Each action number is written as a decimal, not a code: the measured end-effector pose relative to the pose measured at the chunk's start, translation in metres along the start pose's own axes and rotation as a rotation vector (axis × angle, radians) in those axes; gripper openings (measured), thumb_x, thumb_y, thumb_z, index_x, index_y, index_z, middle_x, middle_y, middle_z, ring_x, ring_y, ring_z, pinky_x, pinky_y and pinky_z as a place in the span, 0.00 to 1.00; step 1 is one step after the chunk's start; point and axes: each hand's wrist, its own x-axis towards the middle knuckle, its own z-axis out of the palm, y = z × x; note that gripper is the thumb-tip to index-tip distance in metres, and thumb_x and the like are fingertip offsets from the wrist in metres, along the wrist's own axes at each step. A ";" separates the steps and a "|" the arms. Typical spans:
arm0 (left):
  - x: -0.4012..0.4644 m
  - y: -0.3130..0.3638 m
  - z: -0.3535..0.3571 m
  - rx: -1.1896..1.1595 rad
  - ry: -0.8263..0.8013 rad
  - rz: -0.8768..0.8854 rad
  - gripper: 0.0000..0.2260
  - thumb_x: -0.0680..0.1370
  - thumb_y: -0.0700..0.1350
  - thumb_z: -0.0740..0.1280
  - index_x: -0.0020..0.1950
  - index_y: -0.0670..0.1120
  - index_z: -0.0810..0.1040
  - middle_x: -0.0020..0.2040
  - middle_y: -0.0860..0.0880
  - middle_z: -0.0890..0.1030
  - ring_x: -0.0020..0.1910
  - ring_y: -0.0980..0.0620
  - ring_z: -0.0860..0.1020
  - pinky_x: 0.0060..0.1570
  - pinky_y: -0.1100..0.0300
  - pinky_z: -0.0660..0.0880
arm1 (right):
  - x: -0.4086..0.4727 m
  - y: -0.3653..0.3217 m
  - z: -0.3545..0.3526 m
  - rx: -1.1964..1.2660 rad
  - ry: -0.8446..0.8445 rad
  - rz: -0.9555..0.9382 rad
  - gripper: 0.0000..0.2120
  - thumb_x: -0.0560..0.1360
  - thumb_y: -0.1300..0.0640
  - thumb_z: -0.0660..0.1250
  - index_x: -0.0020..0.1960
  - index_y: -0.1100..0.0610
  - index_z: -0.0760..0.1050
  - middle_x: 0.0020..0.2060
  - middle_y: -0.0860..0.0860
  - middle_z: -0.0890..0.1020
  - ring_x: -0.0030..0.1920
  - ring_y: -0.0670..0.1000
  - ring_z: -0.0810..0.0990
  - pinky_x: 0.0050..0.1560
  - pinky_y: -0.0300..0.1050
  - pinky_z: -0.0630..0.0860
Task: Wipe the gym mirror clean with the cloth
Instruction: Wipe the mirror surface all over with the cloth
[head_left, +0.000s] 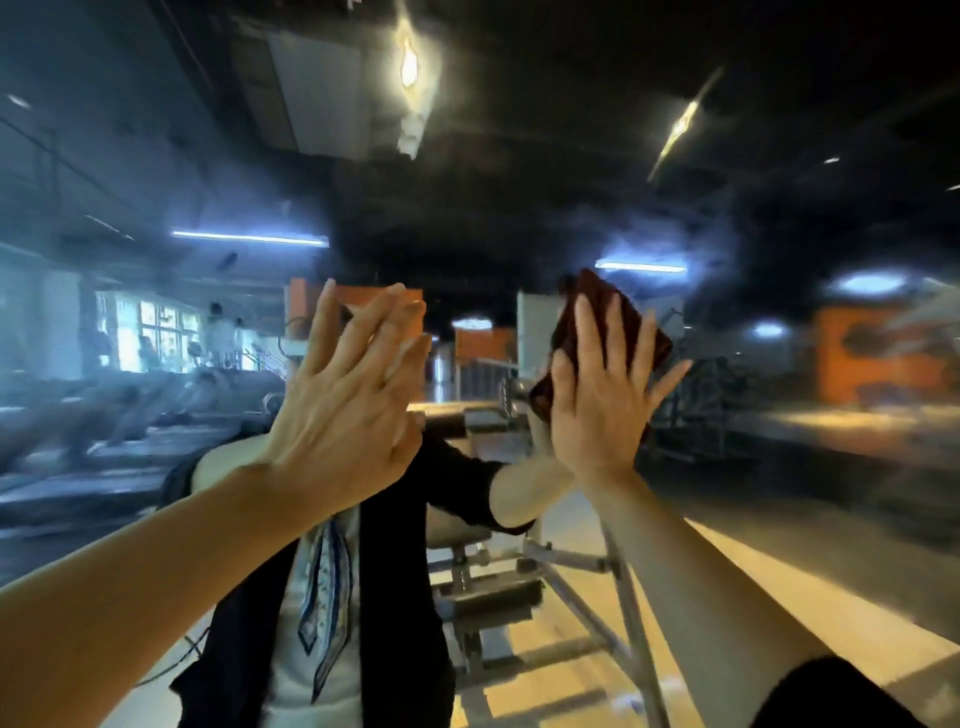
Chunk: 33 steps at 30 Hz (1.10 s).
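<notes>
Left hand (343, 410) bracing flat on mirror (597, 197), fingers straight | right hand (605, 395) pressing dark red cloth (602, 322) flat to glass | wiping underway mid-mirror; hazy streaks upper right remaining, finish far off

mirror (519, 208): fills the view, upright, glass hazy and streaked, reflecting the dim gym.
cloth (602, 306): dark red-brown, folded into a flat pad, tilted, pressed against the glass.
cloth place: under the straight fingers (587, 332), its top corner past the fingertips, edges showing either side of them.
</notes>
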 end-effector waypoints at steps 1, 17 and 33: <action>0.010 0.004 0.002 0.007 0.004 0.024 0.25 0.74 0.49 0.60 0.68 0.37 0.76 0.71 0.37 0.72 0.75 0.39 0.60 0.75 0.33 0.48 | 0.015 0.021 -0.001 -0.008 0.008 0.118 0.25 0.84 0.43 0.47 0.80 0.44 0.58 0.80 0.49 0.60 0.81 0.58 0.49 0.74 0.73 0.39; 0.126 0.026 0.007 0.106 0.018 -0.115 0.31 0.71 0.54 0.64 0.69 0.38 0.74 0.69 0.40 0.73 0.76 0.41 0.60 0.75 0.33 0.48 | 0.074 0.060 -0.002 0.103 -0.003 -0.337 0.25 0.86 0.44 0.45 0.81 0.48 0.55 0.80 0.53 0.59 0.81 0.55 0.49 0.79 0.62 0.50; 0.144 0.000 0.008 0.150 0.068 -0.106 0.34 0.71 0.61 0.57 0.68 0.41 0.75 0.67 0.42 0.76 0.74 0.40 0.65 0.74 0.31 0.52 | 0.182 0.026 -0.001 0.068 0.053 -0.017 0.31 0.82 0.43 0.41 0.80 0.55 0.58 0.78 0.60 0.62 0.79 0.65 0.54 0.76 0.68 0.56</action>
